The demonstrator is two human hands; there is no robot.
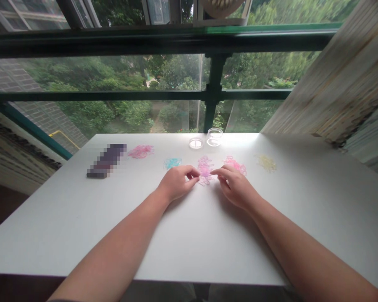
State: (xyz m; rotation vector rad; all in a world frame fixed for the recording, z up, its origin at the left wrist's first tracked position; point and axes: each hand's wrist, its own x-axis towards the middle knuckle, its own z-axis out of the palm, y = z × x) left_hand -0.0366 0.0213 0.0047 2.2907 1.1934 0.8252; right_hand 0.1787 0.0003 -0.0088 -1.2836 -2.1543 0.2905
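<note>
The violet pile of small rubber loops (205, 170) lies right between the two hands, and both are working at it: the left hand (176, 183) has thumb and forefinger pinched narrow at the pile's left edge, the right hand (236, 185) has its fingertips drawn close together at the pile's right edge, and whether either has one loop truly caught is too small to tell. Judging from this, the fine work goes best with a light pinch and a lift straight up, so one loop comes free without dragging its neighbours across the surface (189, 235). Just beyond the right fingers sits a pink pile (235, 164), close enough to get mixed in by a careless sweep; just left of the left fingers is a blue pile (172, 162). Farther left a second pink pile (141, 151), farther right a yellow pile (266, 162). Past the fingers, near the far edge, stand two clear round dishes (205, 140), touching or nearly so. A dark flat object (107, 161) lies well to the left. Toward the person there is broad bare room for the forearms; the far edge runs along the window rail (164, 42).
</note>
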